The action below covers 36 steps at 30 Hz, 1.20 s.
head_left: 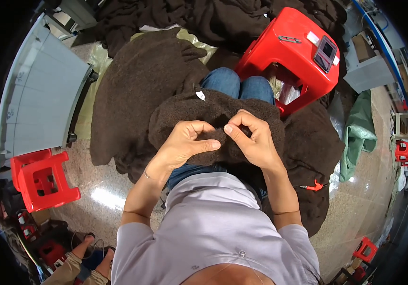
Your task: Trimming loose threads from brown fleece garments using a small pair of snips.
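Observation:
A dark brown knitted garment (185,108) lies bunched across my lap, over my jeans. A small white tag (200,95) shows near its upper edge. My left hand (188,141) is closed on the knit, its thumb and bent forefinger on either side of a bit of fabric. Close beside it, my right hand (254,137) pinches the same garment between thumb and fingertips. The fingertips of both hands nearly meet over a fold. Whether a needle or thread is between them is too small to make out.
More brown knits (142,80) are piled around my legs. A red stool (265,45) ahead to the right bears a phone (325,53) and small snips (289,39). A grey bin (47,85) and red stool (47,180) stand left. An orange-handled tool (315,185) lies right.

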Available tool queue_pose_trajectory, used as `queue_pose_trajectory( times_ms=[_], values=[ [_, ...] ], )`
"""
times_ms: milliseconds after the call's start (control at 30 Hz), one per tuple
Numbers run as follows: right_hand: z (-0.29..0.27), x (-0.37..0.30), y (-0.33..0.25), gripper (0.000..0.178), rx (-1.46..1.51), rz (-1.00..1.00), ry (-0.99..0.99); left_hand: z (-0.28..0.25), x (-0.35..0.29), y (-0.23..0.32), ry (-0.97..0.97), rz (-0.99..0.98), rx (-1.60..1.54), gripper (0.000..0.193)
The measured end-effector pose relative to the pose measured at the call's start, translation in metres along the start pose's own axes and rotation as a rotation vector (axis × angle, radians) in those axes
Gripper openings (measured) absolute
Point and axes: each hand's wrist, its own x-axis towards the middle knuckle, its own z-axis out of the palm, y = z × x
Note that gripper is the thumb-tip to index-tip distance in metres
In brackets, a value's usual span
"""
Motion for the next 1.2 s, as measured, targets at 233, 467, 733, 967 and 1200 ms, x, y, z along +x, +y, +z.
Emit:
queue_pose_trajectory(
  times_ms=[233, 467, 733, 967, 1200],
  values=[
    [0.010, -0.005, 0.019, 0.012, 0.020, -0.011, 0.111, 0.000, 0.009, -0.016, 0.074, 0.025, -0.141, 0.017],
    [0.018, -0.012, 0.004, 0.012, -0.193, -0.134, 0.104, 0.019, 0.022, -0.024, 0.385, 0.301, -0.166, 0.015],
    [-0.065, -0.053, 0.013, 0.027, -0.483, -0.030, 0.217, -0.028, 0.000, 0.013, 0.232, 0.178, -0.290, 0.015],
    [-0.078, -0.074, 0.003, 0.025, -0.246, -0.029, 0.561, -0.014, 0.001, 0.013, 0.025, 0.111, -0.522, 0.017],
    [-0.021, -0.052, -0.033, 0.034, -0.501, -0.448, 0.383, 0.025, 0.005, 0.005, 0.113, 0.211, -0.251, 0.012]
  ],
)
